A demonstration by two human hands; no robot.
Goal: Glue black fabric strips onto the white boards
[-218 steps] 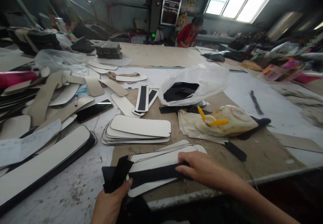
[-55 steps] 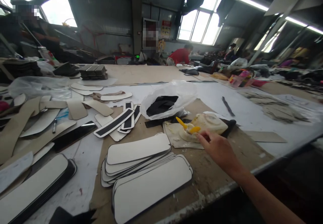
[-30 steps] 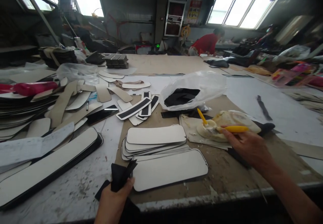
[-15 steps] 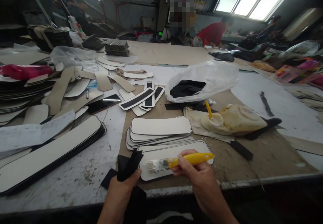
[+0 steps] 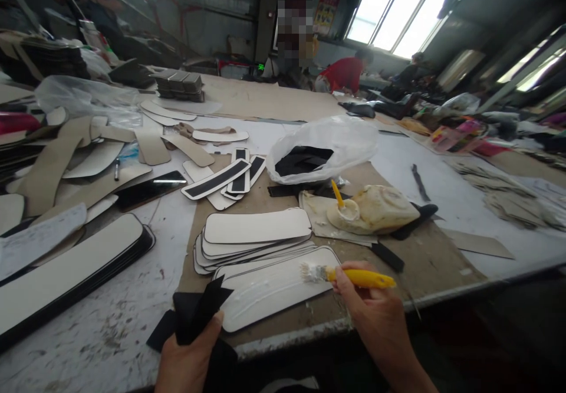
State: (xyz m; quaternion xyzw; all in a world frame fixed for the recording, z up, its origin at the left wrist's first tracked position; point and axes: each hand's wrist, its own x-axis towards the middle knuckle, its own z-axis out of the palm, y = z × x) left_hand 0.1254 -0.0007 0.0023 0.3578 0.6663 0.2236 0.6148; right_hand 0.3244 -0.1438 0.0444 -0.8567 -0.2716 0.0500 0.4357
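From the head view, the right hand (image 5: 378, 319) is closed around the yellow plastic handle of a flat brush (image 5: 365, 278), its pale bristles on or just above the right part of a long white panel with rounded corners (image 5: 276, 298). The low grip seems to suit strokes along the panel's length. The left hand (image 5: 188, 357) is folded around a bundle of black fabric strips (image 5: 197, 310), its thumb at the panel's left end, perhaps to steady it; whether it touches cannot be told.

The panel lies flat, topmost in a slightly fanned pile on a brown sheet (image 5: 437, 263), near the table's front edge, probably for easy reach. It is smooth and dark-edged, with glossy, wet-looking white streaks over its left part. A second pile of white panels (image 5: 256, 228) lies just behind. Beyond, a yellowed plastic container (image 5: 382, 207) lies on its side, another yellow handle (image 5: 337, 192) standing in its opening, presumably kept handy there.
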